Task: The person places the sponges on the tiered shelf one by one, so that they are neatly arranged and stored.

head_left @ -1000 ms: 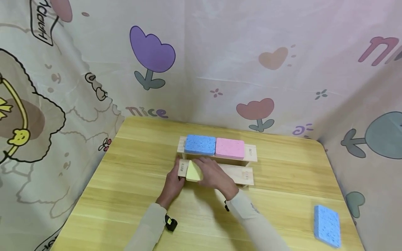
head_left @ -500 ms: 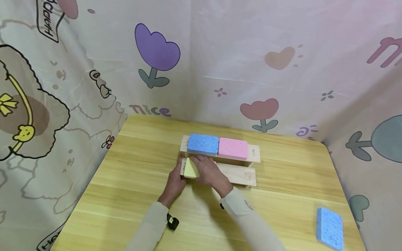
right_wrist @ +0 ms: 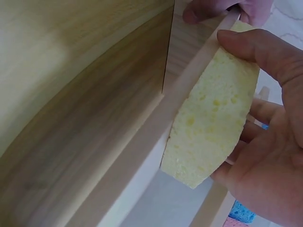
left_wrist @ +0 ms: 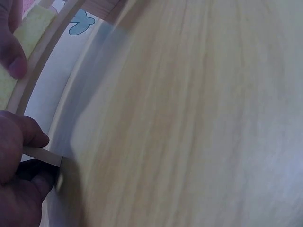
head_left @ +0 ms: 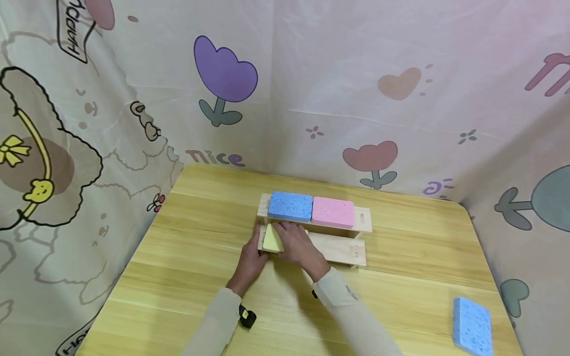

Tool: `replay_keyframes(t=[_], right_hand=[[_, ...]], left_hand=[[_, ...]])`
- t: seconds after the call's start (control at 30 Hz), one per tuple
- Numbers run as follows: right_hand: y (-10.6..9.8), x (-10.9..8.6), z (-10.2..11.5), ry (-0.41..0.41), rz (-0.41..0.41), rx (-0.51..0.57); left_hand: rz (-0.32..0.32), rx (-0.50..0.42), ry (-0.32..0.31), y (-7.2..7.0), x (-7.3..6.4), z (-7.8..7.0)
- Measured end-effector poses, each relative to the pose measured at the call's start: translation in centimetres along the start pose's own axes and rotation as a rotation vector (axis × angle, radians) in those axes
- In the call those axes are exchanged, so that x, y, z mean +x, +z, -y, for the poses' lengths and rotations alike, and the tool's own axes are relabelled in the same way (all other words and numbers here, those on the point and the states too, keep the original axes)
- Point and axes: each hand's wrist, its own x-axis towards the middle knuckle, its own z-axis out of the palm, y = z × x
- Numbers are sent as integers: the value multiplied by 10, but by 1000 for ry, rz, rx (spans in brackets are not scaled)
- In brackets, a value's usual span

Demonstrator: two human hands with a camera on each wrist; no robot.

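A low wooden stand (head_left: 336, 247) is at the front, and my left hand (head_left: 248, 262) grips its left end. In the left wrist view, thumb and fingers of that hand pinch the upright end panel (left_wrist: 46, 156). On the stand's top lies a pale yellow sponge (head_left: 271, 240), close to the left end. My right hand (head_left: 299, 247) holds this sponge and covers part of it. The right wrist view shows the yellow sponge (right_wrist: 208, 109) between the thumb at its near edge and the fingers behind.
Just behind is a second wooden stand (head_left: 362, 217), bearing a blue sponge (head_left: 290, 205) and a pink sponge (head_left: 333, 211) side by side. Another blue sponge (head_left: 472, 326) lies on the table (head_left: 187, 237) at the right front. Printed cloth (head_left: 303, 74) hangs around the table's back and sides.
The right hand has slid the yellow sponge left along the front stand, nearer its left end. The left hand keeps its grip. The head view has shifted slightly.
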Motion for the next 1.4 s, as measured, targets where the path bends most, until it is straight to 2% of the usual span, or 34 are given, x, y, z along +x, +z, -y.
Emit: replay_keyframes(t=[0.17, 0.4, 0.6, 0.77, 0.97, 1.1, 1.4], right_hand=[[1, 0, -1, 4, -1, 12], [-1, 2, -3, 16, 60, 61], [2, 1, -3, 3, 56, 61], [3, 2, -3, 13, 70, 44], [-4, 7, -5, 26, 59, 48], [-6, 8, -6, 22, 57, 72], [-2, 4, -6, 16, 56, 59]], left_hand=[[4, 3, -8, 0, 0, 1], [3, 11, -9, 0, 0, 0], [10, -11, -43, 1, -4, 0], [8, -6, -28, 0, -4, 1], [-15, 8, 7, -1, 5, 0], [-10, 11, -1, -2, 8, -1], [-3, 7, -10, -1, 3, -1]])
